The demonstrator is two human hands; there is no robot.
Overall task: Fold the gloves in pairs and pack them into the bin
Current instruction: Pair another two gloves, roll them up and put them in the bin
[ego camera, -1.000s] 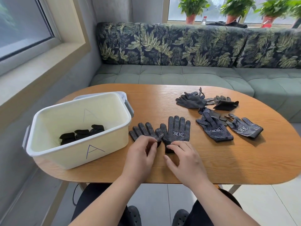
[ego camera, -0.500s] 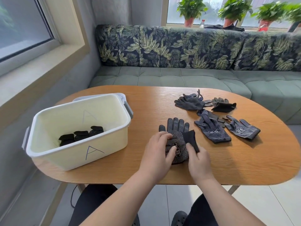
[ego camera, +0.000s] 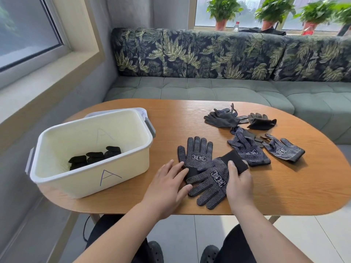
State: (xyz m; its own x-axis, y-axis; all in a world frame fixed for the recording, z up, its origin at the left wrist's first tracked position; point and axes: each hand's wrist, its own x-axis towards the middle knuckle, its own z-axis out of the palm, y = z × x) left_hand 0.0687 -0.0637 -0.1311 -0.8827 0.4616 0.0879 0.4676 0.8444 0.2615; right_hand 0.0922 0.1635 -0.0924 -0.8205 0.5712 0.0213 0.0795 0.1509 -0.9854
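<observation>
— At the near edge of the counter [ego camera: 284,186], what lies between the hands?

— Two dark dotted gloves. The flat glove [ego camera: 195,152] has its dotted side up and its fingers pointing away. The crossed glove [ego camera: 212,181] lies slantwise over the flat one's cuff, with its fingers toward the person and its own cuff up and to the right.

— Left hand?

— The left hand [ego camera: 167,186] is flat on the counter with straight fingers. Its tips touch the flat glove's cuff and it grips nothing.

— Right?

— The right hand [ego camera: 240,185] is at the crossed glove's cuff, thumb laid on top and fingers curled at the cuff's outer edge (a pinch, as far as I can make out).

— The bin?

— The cream bin [ego camera: 91,179], with a letter A drawn on its front wall, stands at the left end of the counter, near the left hand. Black folded pairs [ego camera: 95,157] sit in a row on its floor.

— Anything else?

— Loose gloves [ego camera: 248,150] lie beyond the right hand. Two are dotted, the nearer one just beside the crossed glove's cuff. Two are plain and dark, farther back. A green sofa [ego camera: 209,88] runs behind the counter.
</observation>
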